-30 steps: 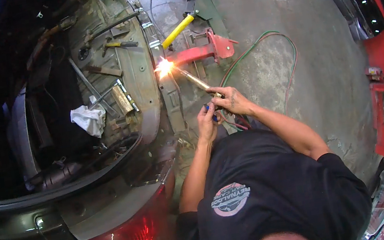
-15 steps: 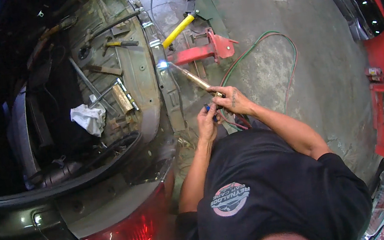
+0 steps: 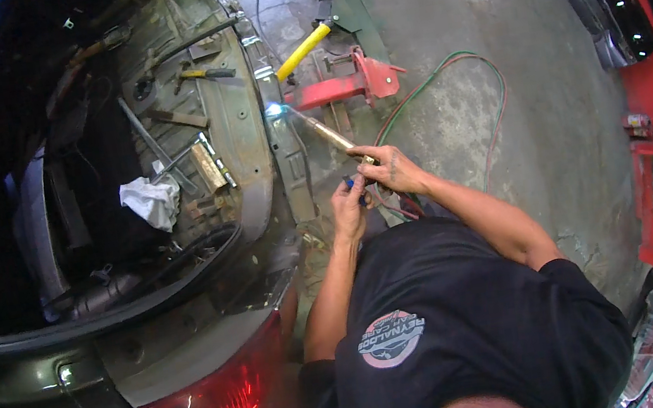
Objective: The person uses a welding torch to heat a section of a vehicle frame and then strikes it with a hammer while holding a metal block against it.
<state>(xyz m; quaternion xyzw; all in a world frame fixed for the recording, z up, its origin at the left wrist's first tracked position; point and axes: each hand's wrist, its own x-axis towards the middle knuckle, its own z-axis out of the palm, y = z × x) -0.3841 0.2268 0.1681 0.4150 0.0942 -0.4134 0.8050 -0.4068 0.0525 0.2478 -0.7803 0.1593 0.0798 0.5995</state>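
My right hand point(image 3: 391, 168) is wrapped round a brass gas torch point(image 3: 328, 134), which points up and left. A bright white-blue flame point(image 3: 275, 109) burns at its tip, against the metal sill point(image 3: 283, 145) along the edge of the opened car body. Just below the right hand, my left hand point(image 3: 349, 207) has its fingers closed at the torch's rear end, by a small blue part point(image 3: 355, 191). Whether that part belongs to the torch, I cannot tell. Green and red hoses point(image 3: 441, 65) loop over the floor to the right of the torch.
On the car floor point(image 3: 231, 146) lie hammers point(image 3: 206, 74), metal bars point(image 3: 153, 141), a wooden block point(image 3: 209, 169) and a white rag point(image 3: 152, 202). A red clamp arm point(image 3: 327, 92) and yellow cylinder point(image 3: 305, 51) stand beyond the flame. A red tail light point(image 3: 212, 399) is at lower left.
The torch tip and flame have shifted very slightly to the left along the sill. Both hands have moved a little with it and keep their grip.
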